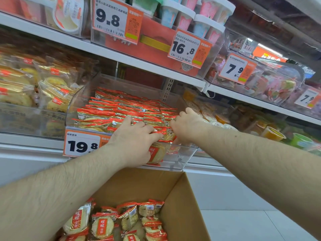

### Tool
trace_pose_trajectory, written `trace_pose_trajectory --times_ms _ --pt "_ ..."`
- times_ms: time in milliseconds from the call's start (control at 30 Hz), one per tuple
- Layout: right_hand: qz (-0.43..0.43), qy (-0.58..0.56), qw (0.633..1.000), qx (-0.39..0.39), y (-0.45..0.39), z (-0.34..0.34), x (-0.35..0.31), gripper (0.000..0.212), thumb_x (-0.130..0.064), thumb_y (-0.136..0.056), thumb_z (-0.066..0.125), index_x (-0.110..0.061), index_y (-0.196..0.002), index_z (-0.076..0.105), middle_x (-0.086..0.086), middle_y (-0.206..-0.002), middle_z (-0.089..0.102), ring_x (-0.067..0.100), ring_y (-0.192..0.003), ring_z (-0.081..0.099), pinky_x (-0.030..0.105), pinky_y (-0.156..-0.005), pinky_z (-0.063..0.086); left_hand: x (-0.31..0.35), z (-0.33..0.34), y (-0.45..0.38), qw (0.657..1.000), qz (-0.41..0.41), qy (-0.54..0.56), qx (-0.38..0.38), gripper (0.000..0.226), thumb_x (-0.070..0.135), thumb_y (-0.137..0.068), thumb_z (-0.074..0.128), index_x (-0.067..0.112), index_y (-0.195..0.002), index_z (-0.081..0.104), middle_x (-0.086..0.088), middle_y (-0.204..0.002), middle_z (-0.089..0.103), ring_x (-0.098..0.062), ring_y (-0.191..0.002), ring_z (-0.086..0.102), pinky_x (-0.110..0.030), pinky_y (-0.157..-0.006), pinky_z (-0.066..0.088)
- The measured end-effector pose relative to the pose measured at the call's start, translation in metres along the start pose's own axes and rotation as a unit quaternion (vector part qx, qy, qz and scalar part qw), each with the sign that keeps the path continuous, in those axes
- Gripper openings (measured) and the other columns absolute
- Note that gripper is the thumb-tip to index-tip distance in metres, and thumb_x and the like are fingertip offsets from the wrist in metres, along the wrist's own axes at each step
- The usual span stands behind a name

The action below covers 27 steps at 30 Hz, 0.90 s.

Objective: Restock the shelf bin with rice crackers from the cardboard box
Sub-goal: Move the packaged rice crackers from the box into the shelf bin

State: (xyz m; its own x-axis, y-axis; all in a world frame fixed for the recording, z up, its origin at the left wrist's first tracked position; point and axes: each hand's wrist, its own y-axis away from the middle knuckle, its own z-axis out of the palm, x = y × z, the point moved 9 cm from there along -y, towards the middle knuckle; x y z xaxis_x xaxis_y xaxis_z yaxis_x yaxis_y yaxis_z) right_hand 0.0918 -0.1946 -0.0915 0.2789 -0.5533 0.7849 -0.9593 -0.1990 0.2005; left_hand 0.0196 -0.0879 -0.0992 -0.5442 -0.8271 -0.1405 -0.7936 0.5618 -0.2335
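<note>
A clear shelf bin (pixel 184 155) holds rows of red-and-gold rice cracker packets (pixel 121 108). My left hand (pixel 133 141) reaches over the bin's front edge, fingers laid across the front row and thumb under one packet (pixel 156 152). My right hand (pixel 187 126) is at the bin's right front, fingers curled round the end of the same front row of packets (pixel 165 132). Below, an open cardboard box (pixel 180 206) holds several more rice cracker packets (pixel 128 220).
A 19.8 price tag (pixel 81 145) hangs on the bin's front. Left of the bin, another clear bin holds yellow cakes (pixel 52 87). Jelly cups (pixel 272 133) sit to the right. The shelf above (pixel 121 56) carries cup tubs and price tags. White floor lies at lower right.
</note>
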Motion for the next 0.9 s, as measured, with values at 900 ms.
trace_pose_trajectory --times_ms 900 --pt "0.064 -0.182 0.974 0.122 0.010 -0.016 -0.001 0.054 -0.035 -0.088 0.062 -0.013 -0.130 0.037 0.016 -0.117 0.050 0.030 -0.095 0.057 0.037 -0.066 0.041 -0.003 -0.002 0.002 1.000 -0.011 0.029 0.002 0.047 0.048 -0.099 0.036 0.040 -0.145 0.037 0.009 -0.150 0.043 -0.015 -0.137 0.036 -0.044 -0.112 0.026"
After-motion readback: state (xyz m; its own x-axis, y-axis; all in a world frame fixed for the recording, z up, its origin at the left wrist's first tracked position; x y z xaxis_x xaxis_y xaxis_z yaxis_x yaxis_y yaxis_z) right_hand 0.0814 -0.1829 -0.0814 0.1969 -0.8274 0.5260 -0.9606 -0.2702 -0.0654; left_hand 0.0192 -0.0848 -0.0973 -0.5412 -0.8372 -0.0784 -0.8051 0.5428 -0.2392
